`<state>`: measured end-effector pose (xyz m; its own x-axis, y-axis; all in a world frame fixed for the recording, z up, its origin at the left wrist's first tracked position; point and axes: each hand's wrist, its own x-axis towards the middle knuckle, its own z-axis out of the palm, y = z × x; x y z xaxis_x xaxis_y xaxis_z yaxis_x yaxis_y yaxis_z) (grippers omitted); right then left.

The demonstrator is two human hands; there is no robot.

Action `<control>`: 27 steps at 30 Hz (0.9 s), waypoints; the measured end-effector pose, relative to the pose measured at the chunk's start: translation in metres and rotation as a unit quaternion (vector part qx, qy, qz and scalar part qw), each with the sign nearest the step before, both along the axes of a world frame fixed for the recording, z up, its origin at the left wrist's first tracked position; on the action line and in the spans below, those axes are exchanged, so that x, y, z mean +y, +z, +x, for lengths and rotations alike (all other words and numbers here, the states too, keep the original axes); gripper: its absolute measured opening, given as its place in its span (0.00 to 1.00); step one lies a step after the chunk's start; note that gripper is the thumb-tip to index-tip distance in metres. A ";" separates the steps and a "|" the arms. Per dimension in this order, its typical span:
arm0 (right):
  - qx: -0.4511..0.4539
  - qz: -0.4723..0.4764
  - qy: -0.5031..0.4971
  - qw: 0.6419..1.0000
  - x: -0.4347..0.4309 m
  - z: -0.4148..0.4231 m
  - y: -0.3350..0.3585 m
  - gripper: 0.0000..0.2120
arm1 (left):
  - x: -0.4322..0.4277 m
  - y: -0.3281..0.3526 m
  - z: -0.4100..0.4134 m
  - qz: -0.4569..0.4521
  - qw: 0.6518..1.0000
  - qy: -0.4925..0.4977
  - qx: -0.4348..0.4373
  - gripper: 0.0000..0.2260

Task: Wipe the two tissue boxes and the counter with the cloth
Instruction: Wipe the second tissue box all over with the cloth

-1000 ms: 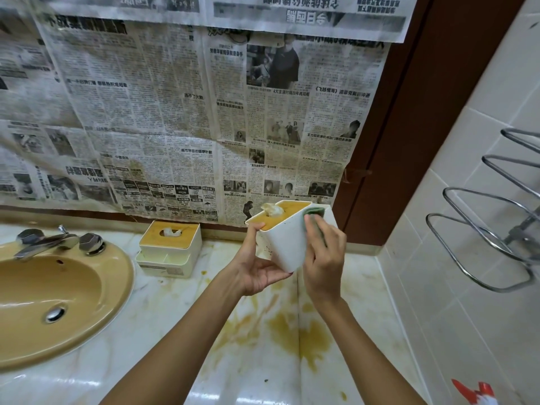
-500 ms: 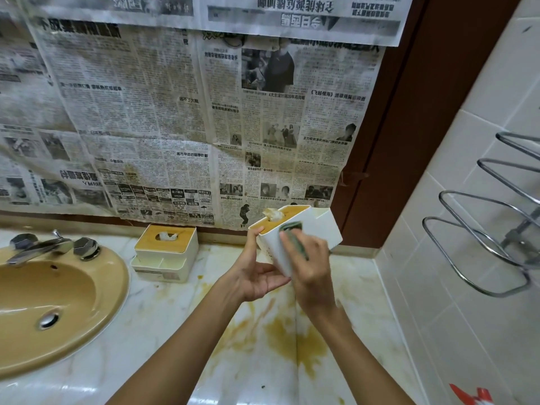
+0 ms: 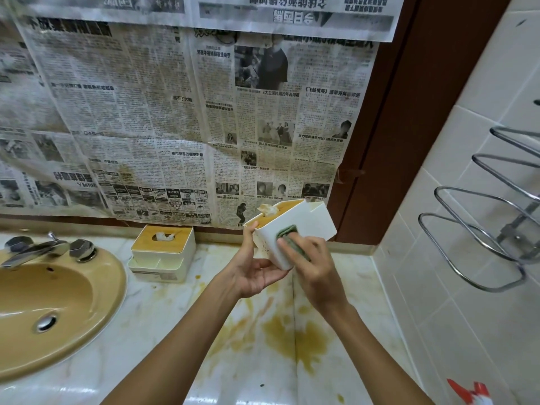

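My left hand (image 3: 253, 274) holds a white tissue box (image 3: 314, 222) with a wooden lid tilted in the air above the counter, gripping its lower left corner. My right hand (image 3: 314, 270) presses a green cloth (image 3: 287, 231) flat against the box's near side. A tissue sticks out of the lid. The second tissue box (image 3: 163, 252), also white with a wooden lid, stands on the marble counter (image 3: 163, 331) by the back wall, left of my hands. Yellow-brown stains mark the counter below my hands.
A tan sink (image 3: 49, 308) with a chrome tap (image 3: 43, 248) sits at the left. Newspaper covers the back wall. A chrome wire rack (image 3: 479, 238) juts from the tiled right wall. A red and white spray bottle top (image 3: 470, 393) shows at the bottom right.
My right hand with the cloth has slid down and leftward along the side of the held box. The left hand keeps the box tilted in about the same place.
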<state>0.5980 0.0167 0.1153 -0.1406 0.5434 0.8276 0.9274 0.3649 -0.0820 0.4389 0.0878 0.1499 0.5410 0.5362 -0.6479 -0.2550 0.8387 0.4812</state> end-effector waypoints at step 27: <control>0.737 -0.463 -0.018 0.492 0.002 -0.029 0.034 0.49 | -0.025 -0.034 0.009 0.155 0.975 0.096 0.126 0.48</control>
